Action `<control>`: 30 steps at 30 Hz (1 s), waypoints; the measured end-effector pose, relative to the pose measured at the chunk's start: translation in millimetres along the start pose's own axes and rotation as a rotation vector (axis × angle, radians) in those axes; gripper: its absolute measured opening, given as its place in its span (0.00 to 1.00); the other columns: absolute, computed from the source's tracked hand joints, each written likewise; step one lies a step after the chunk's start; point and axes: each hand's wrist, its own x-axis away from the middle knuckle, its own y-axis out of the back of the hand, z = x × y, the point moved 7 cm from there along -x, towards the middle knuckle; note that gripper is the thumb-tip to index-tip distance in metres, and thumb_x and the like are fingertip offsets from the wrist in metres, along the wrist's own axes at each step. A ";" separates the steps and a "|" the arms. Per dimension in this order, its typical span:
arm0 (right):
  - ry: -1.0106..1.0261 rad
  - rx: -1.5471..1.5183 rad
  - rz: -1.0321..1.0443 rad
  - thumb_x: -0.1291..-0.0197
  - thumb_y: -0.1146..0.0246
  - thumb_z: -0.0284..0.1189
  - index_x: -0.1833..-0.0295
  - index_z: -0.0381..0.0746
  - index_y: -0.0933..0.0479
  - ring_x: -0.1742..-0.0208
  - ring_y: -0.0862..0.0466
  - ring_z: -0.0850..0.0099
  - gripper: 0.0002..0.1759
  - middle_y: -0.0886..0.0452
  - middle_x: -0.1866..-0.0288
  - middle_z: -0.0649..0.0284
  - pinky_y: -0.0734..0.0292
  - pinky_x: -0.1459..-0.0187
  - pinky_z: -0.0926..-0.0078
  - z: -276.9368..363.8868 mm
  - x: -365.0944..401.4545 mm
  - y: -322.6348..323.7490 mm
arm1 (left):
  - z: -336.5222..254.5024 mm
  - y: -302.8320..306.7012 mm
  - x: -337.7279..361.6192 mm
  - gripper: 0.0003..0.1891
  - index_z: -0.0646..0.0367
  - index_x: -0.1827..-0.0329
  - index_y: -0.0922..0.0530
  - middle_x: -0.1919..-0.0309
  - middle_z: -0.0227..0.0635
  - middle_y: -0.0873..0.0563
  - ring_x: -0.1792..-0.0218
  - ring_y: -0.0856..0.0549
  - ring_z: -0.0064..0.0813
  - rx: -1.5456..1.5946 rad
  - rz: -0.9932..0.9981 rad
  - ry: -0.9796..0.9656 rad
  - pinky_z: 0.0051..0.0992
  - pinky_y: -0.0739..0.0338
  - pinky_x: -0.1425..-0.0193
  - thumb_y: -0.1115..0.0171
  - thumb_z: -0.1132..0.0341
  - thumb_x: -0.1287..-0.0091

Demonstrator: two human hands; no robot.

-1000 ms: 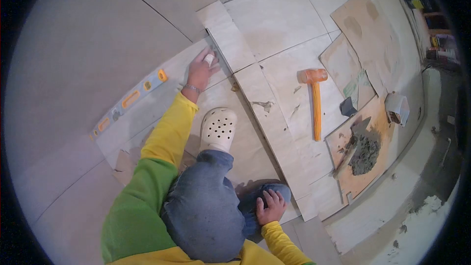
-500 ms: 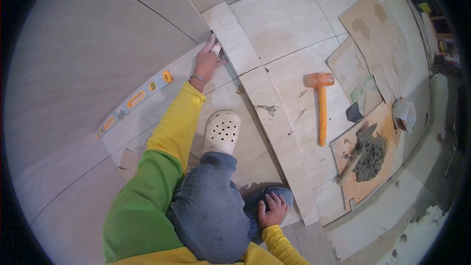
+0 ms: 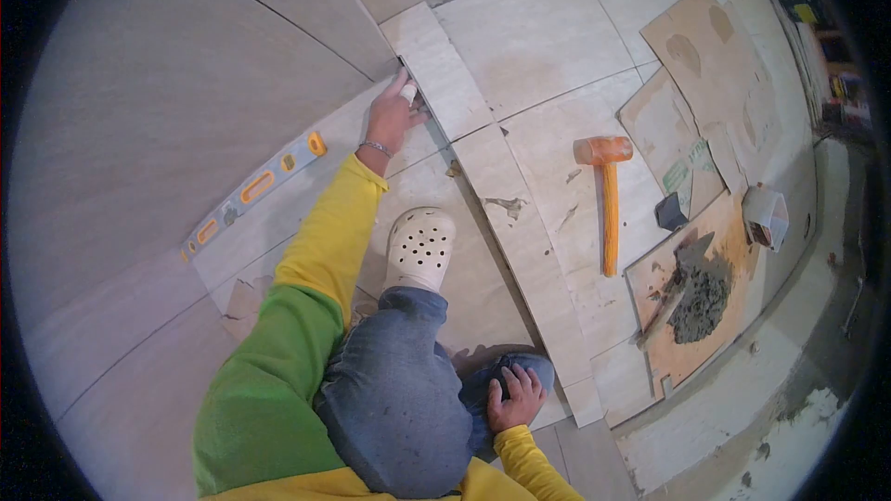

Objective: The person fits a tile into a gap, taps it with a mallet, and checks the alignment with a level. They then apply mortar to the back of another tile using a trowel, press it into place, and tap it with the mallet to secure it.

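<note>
My left hand (image 3: 392,118) reaches to the inner corner where the wall meets a raised step of pale tile (image 3: 520,204). Its fingers are apart, with the foremost fingertip touching the step's edge near a small dark gap. A white wrap (image 3: 408,91) covers part of one finger, and a bracelet (image 3: 375,147) circles the wrist. Whether anything small sits under the fingers is hidden. My right hand (image 3: 518,399) lies open on my bent knee (image 3: 546,370), holding nothing.
A spirit level (image 3: 255,190) lies along the wall at left. On the tiles to the right are an orange mallet (image 3: 608,209), cardboard sheets (image 3: 701,74), and a board with grey mortar (image 3: 703,301) and a trowel (image 3: 682,274). My white clog (image 3: 420,246) stands beside the step.
My left hand stays at the corner, its fingers shifting only slightly. My right hand has not moved.
</note>
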 end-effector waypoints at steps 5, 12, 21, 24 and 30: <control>-0.008 -0.013 -0.005 0.45 0.37 0.44 0.51 0.48 0.17 0.36 0.28 0.55 0.19 0.19 0.43 0.63 0.42 0.36 0.50 -1.3 0.9 -0.5 | 13.3 -3.9 10.8 0.27 0.50 0.23 0.41 0.43 0.27 0.24 0.51 0.22 0.25 0.099 0.053 -0.001 0.38 0.20 0.42 0.52 0.68 0.25; 0.020 -0.008 -0.021 0.46 0.35 0.43 0.51 0.48 0.17 0.37 0.27 0.54 0.19 0.19 0.44 0.63 0.41 0.37 0.50 -1.7 1.3 -2.7 | 17.8 -10.8 32.2 0.27 0.57 0.24 0.42 0.37 0.33 0.28 0.41 0.24 0.31 0.192 0.141 0.042 0.44 0.24 0.36 0.50 0.70 0.26; 0.077 0.033 -0.038 0.45 0.36 0.44 0.51 0.49 0.17 0.38 0.26 0.54 0.18 0.18 0.44 0.63 0.40 0.38 0.48 -3.2 2.8 -9.8 | 28.0 -4.3 18.7 0.27 0.57 0.25 0.39 0.37 0.32 0.26 0.41 0.24 0.32 0.094 0.135 -0.029 0.41 0.21 0.42 0.45 0.66 0.26; 0.085 0.045 -0.033 0.45 0.36 0.44 0.51 0.49 0.17 0.38 0.26 0.54 0.18 0.19 0.44 0.63 0.40 0.38 0.48 -2.9 4.0 -11.4 | 33.8 -2.6 19.3 0.26 0.55 0.25 0.38 0.39 0.29 0.24 0.45 0.23 0.28 0.196 0.068 0.066 0.38 0.20 0.44 0.46 0.67 0.26; 0.076 0.049 -0.015 0.44 0.36 0.44 0.50 0.49 0.18 0.37 0.27 0.55 0.18 0.19 0.44 0.64 0.41 0.37 0.48 -0.6 3.4 -11.6 | 32.7 -3.6 20.5 0.25 0.52 0.27 0.34 0.42 0.28 0.23 0.54 0.24 0.27 0.195 0.028 0.079 0.39 0.20 0.45 0.45 0.66 0.27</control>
